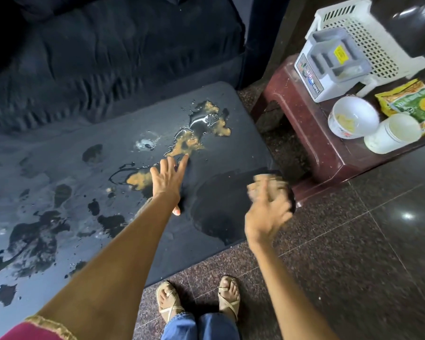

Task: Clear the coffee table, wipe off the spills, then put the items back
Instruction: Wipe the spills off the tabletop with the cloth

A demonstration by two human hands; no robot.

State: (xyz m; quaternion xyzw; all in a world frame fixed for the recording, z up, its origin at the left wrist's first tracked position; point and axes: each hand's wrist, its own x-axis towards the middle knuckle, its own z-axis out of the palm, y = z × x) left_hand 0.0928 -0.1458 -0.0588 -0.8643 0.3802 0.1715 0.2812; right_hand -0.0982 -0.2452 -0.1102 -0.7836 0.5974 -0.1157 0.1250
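The dark glossy coffee table [243, 143] carries wet puddles and an orange-brown spill [189, 143] running from its middle toward the far right corner. My left hand [168, 180] lies flat on the tabletop, fingers spread, fingertips at the edge of the spill. My right hand [268, 207] hovers over the table's near right corner, blurred by motion, fingers apart and holding nothing that I can make out. A dark round patch [219, 207] shows on the table under it.
A maroon plastic stool [304, 128] stands right of the table, holding a white bowl [353, 117], a white lidded jar [393, 133], a yellow-green snack packet [412, 99], a grey organiser [334, 62] and a white basket [368, 38]. A dark sofa [108, 45] lies behind. My sandalled feet stand on tiled floor.
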